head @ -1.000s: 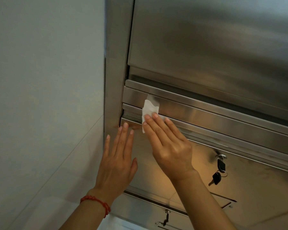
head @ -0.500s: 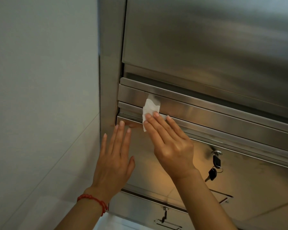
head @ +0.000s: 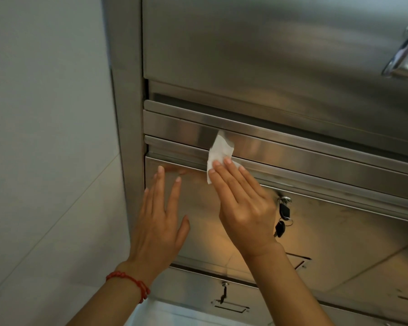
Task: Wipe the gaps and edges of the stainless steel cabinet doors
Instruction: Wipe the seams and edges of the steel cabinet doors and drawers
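A stainless steel cabinet door (head: 327, 231) fills the lower middle, under a stepped steel ledge (head: 304, 149). My right hand (head: 243, 208) presses a white wipe (head: 219, 151) flat against the gap along the door's top edge; its fingertips hold the wipe's lower part down. My left hand (head: 158, 222) lies flat on the door's left part, fingers spread, holding nothing. A red bracelet circles that wrist. A larger steel door (head: 257, 43) sits above the ledge.
Keys (head: 283, 217) hang from the lock just right of my right hand. A second lock with a key (head: 223, 292) is on the panel below. A chrome handle (head: 405, 55) shows at the upper right. A grey tiled wall (head: 45, 137) borders the cabinet's left frame.
My right hand has slid the wipe to the right along the gap, away from the left frame. My left hand stays flat on the door.
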